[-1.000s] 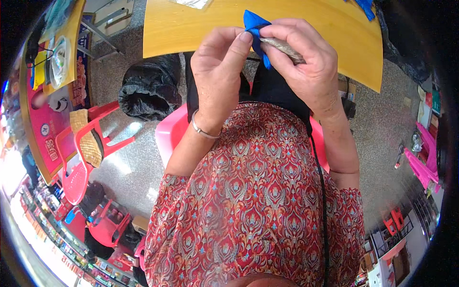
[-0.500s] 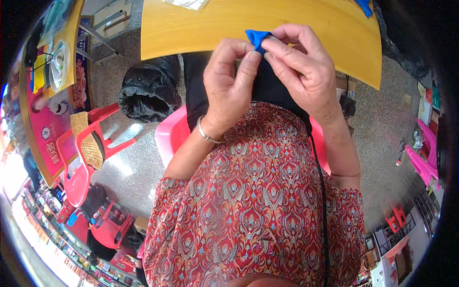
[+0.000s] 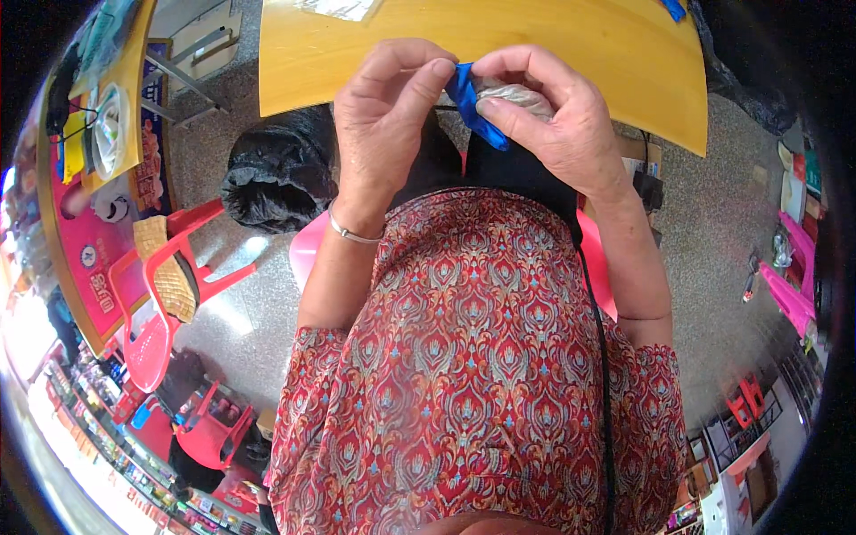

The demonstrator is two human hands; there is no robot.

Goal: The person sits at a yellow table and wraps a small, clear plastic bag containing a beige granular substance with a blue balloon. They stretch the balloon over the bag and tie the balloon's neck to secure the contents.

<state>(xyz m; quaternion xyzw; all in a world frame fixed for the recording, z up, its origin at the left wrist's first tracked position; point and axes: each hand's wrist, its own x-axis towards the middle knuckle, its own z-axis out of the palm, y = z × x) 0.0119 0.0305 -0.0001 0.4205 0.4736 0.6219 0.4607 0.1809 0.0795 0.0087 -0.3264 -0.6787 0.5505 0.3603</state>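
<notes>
Both hands pinch a small blue fabric strip [image 3: 471, 109] at the yellow counter's [image 3: 571, 53] near edge: left hand [image 3: 385, 116] grips its upper end, right hand [image 3: 553, 120] closes on the lower part, perhaps over pale wadding.

My left hand [image 3: 383, 125] and right hand [image 3: 553, 125] sit close together over the near edge of the yellow table [image 3: 571, 53], with the blue piece [image 3: 471, 111] pinched between them, so nothing passes there. Beyond my knuckles the tabletop lies bare and open across its middle. A pale sheet [image 3: 337, 9] occupies the far edge. To my left, a black bag [image 3: 276, 174] and a red plastic chair [image 3: 169, 285] crowd the floor. To my right, the speckled floor [image 3: 713, 232] gives room.
</notes>
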